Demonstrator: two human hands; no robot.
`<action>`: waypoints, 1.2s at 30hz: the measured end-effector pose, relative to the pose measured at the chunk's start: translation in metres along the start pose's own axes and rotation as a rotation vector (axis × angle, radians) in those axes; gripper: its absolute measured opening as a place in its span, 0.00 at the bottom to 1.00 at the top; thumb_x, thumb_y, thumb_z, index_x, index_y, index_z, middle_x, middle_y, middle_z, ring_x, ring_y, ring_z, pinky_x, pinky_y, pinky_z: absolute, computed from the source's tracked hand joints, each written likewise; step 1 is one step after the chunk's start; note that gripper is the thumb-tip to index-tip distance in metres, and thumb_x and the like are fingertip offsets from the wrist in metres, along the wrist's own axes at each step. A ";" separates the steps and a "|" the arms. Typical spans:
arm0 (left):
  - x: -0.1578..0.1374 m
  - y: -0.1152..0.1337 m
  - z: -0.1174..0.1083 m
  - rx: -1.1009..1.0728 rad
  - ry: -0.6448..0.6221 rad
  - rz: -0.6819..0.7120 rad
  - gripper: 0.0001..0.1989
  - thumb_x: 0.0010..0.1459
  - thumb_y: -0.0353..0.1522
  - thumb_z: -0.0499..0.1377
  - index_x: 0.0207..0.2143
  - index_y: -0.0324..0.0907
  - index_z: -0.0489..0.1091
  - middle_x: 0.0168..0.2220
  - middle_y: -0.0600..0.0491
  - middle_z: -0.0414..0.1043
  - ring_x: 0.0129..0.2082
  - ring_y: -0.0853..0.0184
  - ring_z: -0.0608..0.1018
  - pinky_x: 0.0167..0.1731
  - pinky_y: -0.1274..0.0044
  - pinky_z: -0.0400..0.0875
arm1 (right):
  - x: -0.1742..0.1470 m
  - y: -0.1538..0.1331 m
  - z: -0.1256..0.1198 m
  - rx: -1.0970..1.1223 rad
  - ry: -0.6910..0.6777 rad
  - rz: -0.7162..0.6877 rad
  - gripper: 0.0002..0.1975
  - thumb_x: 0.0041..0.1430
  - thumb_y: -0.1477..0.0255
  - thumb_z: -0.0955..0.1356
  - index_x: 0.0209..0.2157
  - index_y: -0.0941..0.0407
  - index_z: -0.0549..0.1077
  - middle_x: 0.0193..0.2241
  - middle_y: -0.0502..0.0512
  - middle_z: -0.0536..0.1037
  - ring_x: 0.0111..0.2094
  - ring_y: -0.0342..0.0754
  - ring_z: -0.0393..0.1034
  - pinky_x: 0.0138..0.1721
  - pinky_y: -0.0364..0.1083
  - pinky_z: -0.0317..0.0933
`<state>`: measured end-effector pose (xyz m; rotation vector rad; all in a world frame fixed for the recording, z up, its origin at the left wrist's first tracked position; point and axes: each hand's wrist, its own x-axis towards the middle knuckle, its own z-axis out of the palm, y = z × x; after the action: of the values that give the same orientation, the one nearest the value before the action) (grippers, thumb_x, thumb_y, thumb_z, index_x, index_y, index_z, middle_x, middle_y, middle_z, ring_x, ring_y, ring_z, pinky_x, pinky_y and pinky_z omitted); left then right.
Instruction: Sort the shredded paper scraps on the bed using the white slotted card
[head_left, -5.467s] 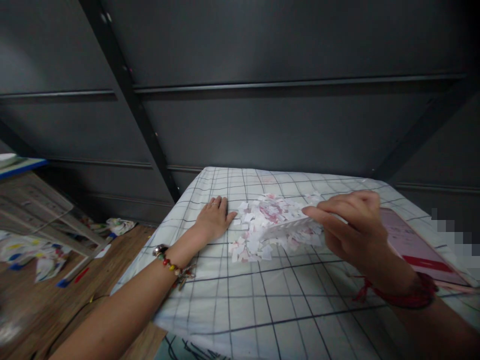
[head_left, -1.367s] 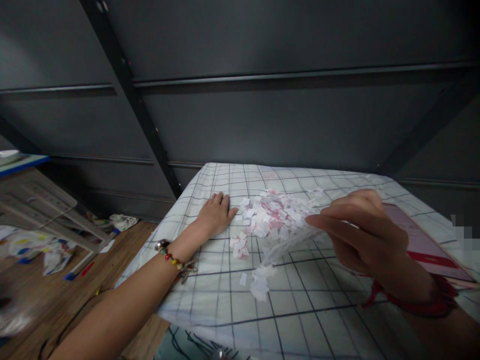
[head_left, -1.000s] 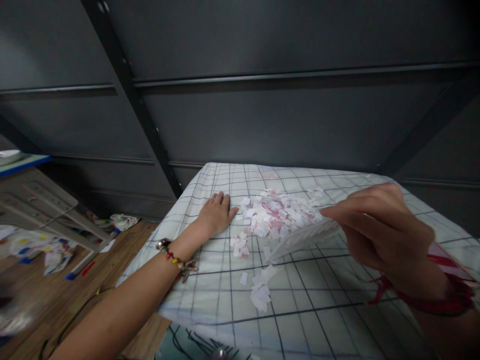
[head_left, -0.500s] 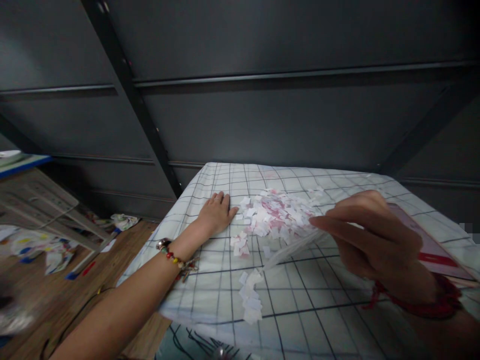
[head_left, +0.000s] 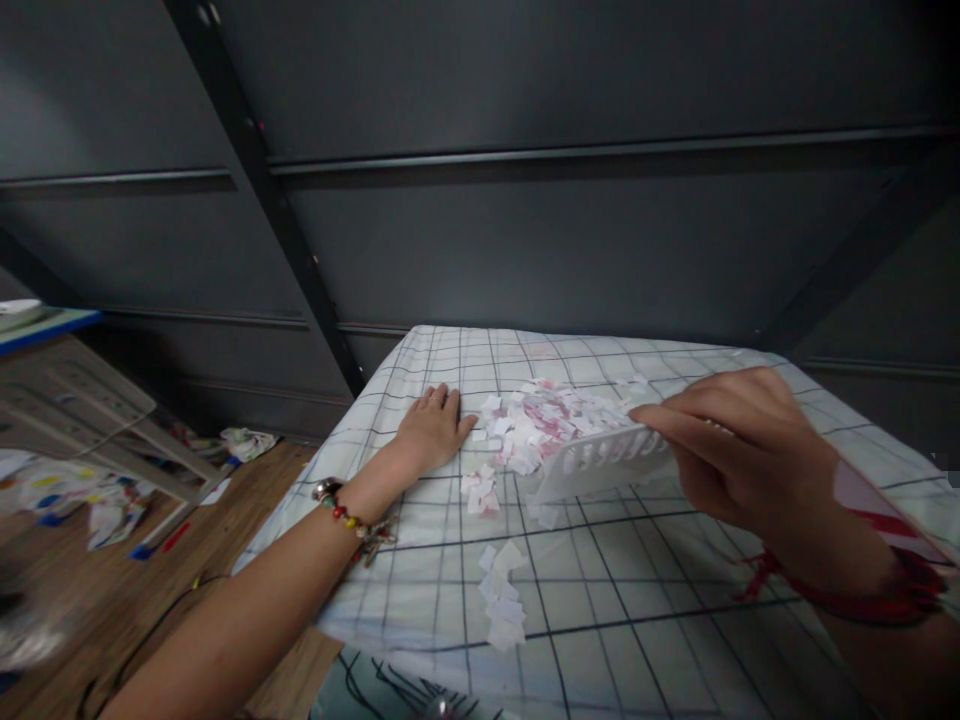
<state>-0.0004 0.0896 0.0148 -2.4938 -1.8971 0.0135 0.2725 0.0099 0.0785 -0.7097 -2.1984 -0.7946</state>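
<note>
A heap of small white and pink paper scraps (head_left: 551, 422) lies on a white cloth with a black grid (head_left: 600, 590). My right hand (head_left: 739, 455) grips a white slotted plastic piece (head_left: 600, 462) by its right end, its long edge standing against the near side of the heap. My left hand (head_left: 431, 430) lies flat, palm down, on the cloth just left of the heap, fingers apart and holding nothing. A short trail of loose scraps (head_left: 502, 600) runs toward the cloth's near edge.
A pink and red flat item (head_left: 892, 510) lies on the cloth behind my right wrist. To the left a wooden floor (head_left: 90, 590) carries crumpled papers (head_left: 240, 442) and a tilted panel (head_left: 82, 420). Dark wall panels and a slanted black beam (head_left: 277, 220) rise behind.
The right hand has swept the white slotted piece back and forth along the heap's near side. Several scraps have spilled into a trail toward the near edge. The left hand has stayed put.
</note>
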 end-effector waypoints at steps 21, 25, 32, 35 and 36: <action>-0.001 -0.001 0.001 -0.008 0.019 0.025 0.30 0.64 0.43 0.39 0.60 0.31 0.52 0.62 0.37 0.52 0.61 0.51 0.56 0.57 0.63 0.53 | 0.000 0.011 -0.006 0.116 0.001 0.003 0.15 0.50 0.85 0.61 0.36 0.54 0.68 0.23 0.49 0.71 0.26 0.45 0.63 0.28 0.48 0.56; -0.001 0.000 -0.001 -0.001 -0.001 0.013 0.31 0.64 0.44 0.38 0.61 0.30 0.52 0.62 0.37 0.51 0.62 0.52 0.55 0.57 0.65 0.52 | -0.001 0.010 -0.007 0.136 0.004 0.013 0.14 0.50 0.85 0.61 0.36 0.54 0.68 0.24 0.49 0.71 0.26 0.44 0.63 0.28 0.47 0.56; -0.001 0.000 -0.002 -0.030 0.003 0.014 0.30 0.64 0.43 0.39 0.60 0.31 0.52 0.62 0.38 0.52 0.62 0.52 0.55 0.57 0.64 0.52 | -0.001 0.009 -0.008 0.100 0.014 0.009 0.15 0.50 0.85 0.61 0.36 0.53 0.67 0.24 0.49 0.71 0.26 0.44 0.63 0.29 0.47 0.56; -0.002 0.001 -0.003 -0.013 -0.017 0.006 0.31 0.65 0.43 0.39 0.60 0.29 0.52 0.62 0.36 0.50 0.62 0.52 0.55 0.58 0.65 0.52 | -0.002 0.009 -0.005 0.087 0.003 0.006 0.15 0.50 0.85 0.61 0.36 0.53 0.67 0.24 0.48 0.70 0.26 0.44 0.63 0.28 0.47 0.55; -0.002 0.002 -0.004 -0.008 -0.021 0.002 0.31 0.65 0.43 0.39 0.61 0.29 0.52 0.62 0.36 0.50 0.62 0.53 0.54 0.58 0.65 0.51 | -0.002 0.009 -0.004 0.076 0.003 0.013 0.16 0.50 0.86 0.61 0.36 0.53 0.67 0.24 0.48 0.70 0.26 0.44 0.63 0.29 0.47 0.55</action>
<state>0.0010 0.0873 0.0183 -2.5108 -1.9058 0.0329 0.2816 0.0123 0.0827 -0.6847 -2.2069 -0.7014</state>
